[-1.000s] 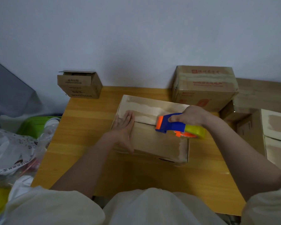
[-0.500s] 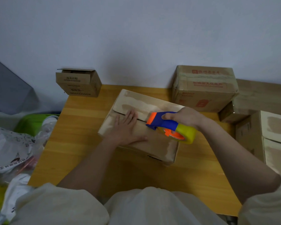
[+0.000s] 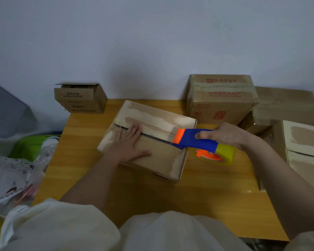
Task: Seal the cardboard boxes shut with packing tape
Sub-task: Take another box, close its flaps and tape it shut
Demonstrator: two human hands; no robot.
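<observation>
A flat cardboard box lies in the middle of the wooden table, its two top flaps closed along a dark centre seam. My left hand presses flat on the near flap at the seam's left part, fingers spread. My right hand grips a blue and orange tape dispenser carrying a yellowish tape roll. The dispenser's orange nose sits at the right end of the seam, and the roll hangs just past the box's right edge.
A taped box with red print stands at the back right, with more cardboard boxes stacked along the right side. A small open box sits beyond the table's back left corner. Plastic bags and a green container lie left.
The box has turned and shifted left under my left hand. My right hand has carried the dispenser rightward, from over the box's middle to the seam's right end.
</observation>
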